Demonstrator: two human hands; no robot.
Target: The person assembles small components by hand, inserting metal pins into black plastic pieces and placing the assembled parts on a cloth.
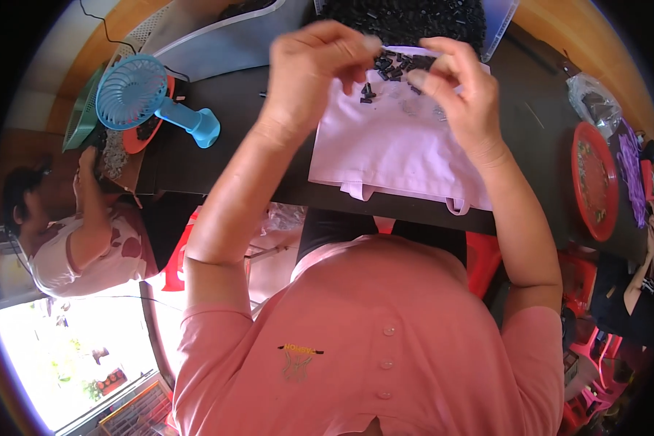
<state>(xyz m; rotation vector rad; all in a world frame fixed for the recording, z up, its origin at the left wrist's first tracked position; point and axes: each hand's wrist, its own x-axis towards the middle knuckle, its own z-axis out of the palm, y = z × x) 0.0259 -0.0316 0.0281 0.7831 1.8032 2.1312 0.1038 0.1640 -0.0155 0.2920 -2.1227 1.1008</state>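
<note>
My left hand (316, 62) is raised over the far edge of a pale pink cloth bag (385, 152). Its thumb and fingers are pinched together; whatever they hold is too small to make out. To its right is my right hand (465, 91), with thumb and index finger apart and nothing plainly visible between them. Between and below both hands lies a loose pile of small black cylindrical pieces (392, 69) on the bag. A few more black pieces (368, 93) sit nearer me, beside some small clear bits (410, 107).
Beyond the bag, a bin holds a heap of black pieces (407, 18). A blue fan (134, 94) and a grey-white tub (211, 43) are at left. A red tray (594, 182) and a clear plastic bag (596, 102) lie right. Another person (87, 240) sits at far left.
</note>
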